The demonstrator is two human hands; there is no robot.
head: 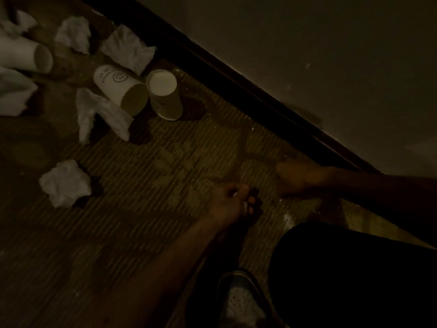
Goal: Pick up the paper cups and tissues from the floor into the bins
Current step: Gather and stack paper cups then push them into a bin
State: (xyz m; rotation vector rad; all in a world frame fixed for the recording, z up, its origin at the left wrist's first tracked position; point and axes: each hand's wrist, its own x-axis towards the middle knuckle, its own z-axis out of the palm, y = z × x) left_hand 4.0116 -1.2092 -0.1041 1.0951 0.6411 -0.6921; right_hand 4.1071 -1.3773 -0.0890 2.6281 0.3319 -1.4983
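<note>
Paper cups [118, 89], tissues [65, 183] upper-left, well apart from L hand [233, 202], R hand [298, 178]

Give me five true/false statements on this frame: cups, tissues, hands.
1. Three paper cups are on the floor: the far-left cup, the smiley cup and a third cup. True.
2. A bin is in view. False: none shows.
3. The smiley cup lies on its side. True.
4. The left hand grips a cup. False: its curled fingers are well away from the cups, and only a small white speck shows there.
5. The crumpled tissue touches the smiley cup. False: it lies alone, apart from the cups.
</note>
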